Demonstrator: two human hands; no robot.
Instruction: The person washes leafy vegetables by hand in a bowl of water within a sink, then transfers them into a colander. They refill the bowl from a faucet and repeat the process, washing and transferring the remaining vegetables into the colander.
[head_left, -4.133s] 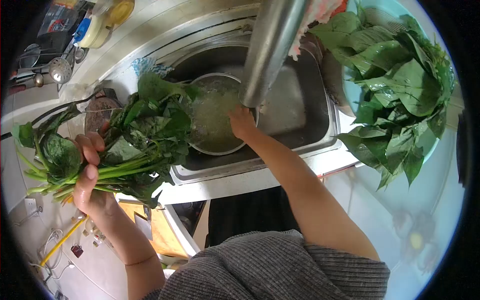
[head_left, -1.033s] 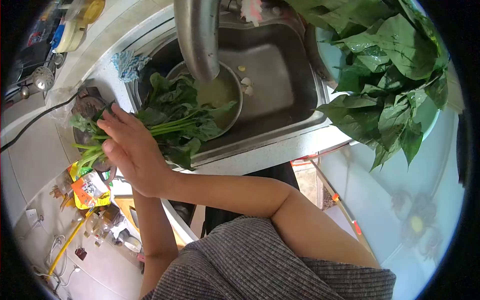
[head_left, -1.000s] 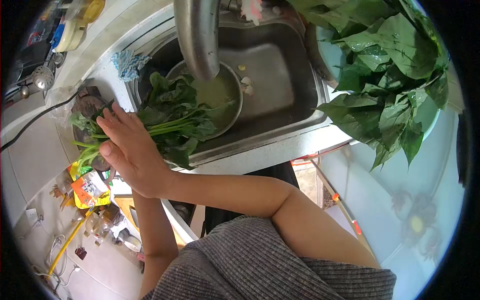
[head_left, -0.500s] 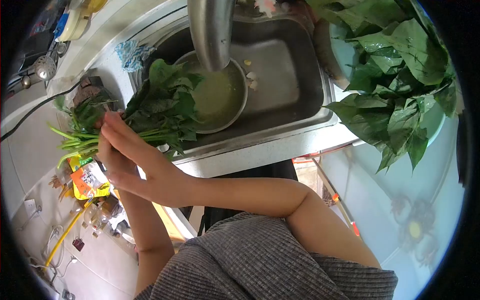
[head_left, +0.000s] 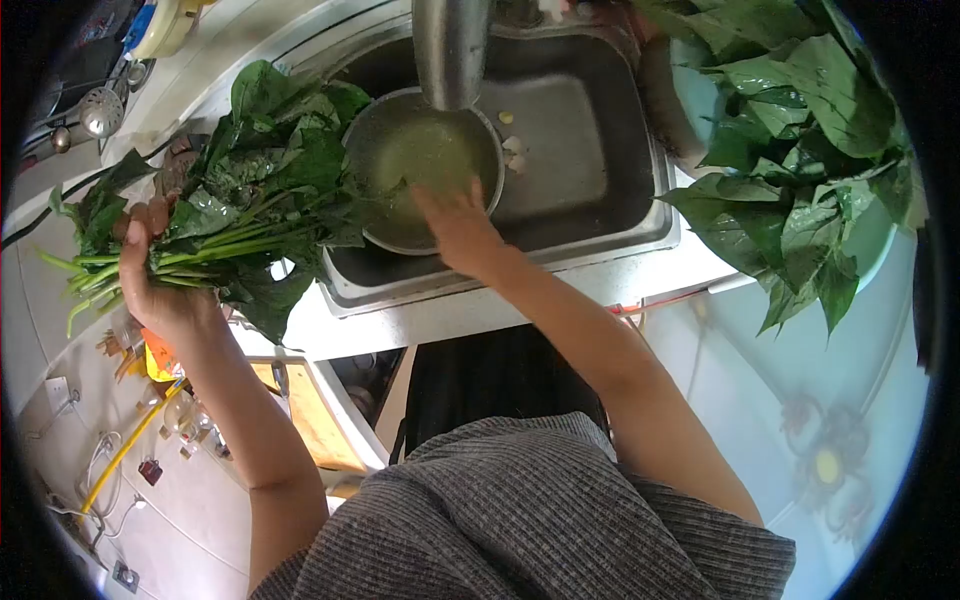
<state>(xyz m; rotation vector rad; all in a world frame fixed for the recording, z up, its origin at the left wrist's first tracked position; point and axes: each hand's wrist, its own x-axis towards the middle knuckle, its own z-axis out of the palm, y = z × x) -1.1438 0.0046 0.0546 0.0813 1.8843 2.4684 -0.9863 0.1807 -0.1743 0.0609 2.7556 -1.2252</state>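
On the left, my left hand (head_left: 150, 260) is closed around the stems of a bunch of leafy greens (head_left: 265, 170). The leaves spread towards the sink, and the stem ends stick out on the far left. My right hand (head_left: 460, 230) reaches over the near rim of a round metal bowl (head_left: 500, 165) in the sink. Its fingers are apart, with the tips at the cloudy, yellowish-green water (head_left: 425, 150). I see nothing held in that hand.
The metal sink (head_left: 575, 140) has small pale bits (head_left: 514, 152) on its floor. A thick metal tap (head_left: 450, 60) hangs over the bowl. More large leaves (head_left: 790, 200) lie in a pale blue container (head_left: 872, 240) on the right. A skimmer (head_left: 101, 110) is at upper left.
My right hand has left the bunch and moved right to the bowl's water. My left hand still holds the greens, now further left, with the leaves raised and spread out.
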